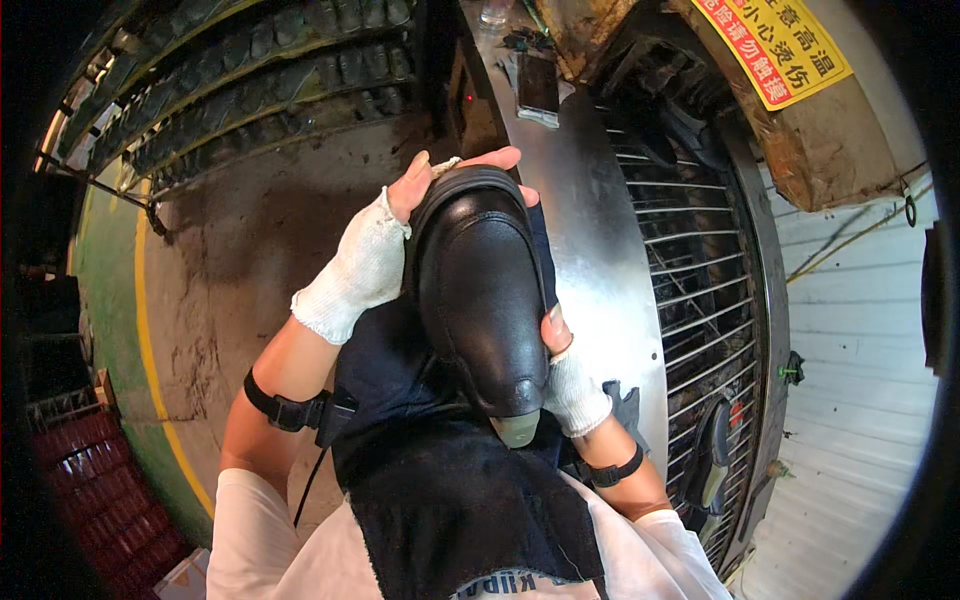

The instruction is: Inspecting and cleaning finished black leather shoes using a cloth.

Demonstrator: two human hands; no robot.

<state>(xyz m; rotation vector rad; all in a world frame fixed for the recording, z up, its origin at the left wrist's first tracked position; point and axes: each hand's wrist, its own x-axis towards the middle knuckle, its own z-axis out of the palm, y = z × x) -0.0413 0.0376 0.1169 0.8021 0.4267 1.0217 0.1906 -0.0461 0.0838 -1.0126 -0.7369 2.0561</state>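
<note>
Head view: hands hold black shoe; printed yellow-red label upper right.

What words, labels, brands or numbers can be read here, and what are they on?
I can't copy wording, but it stands here:
Yellow-and-red sign on a brown casing: large, clear characters.
Clothing at the bottom edge: dark letters, partly cut off.
</note>
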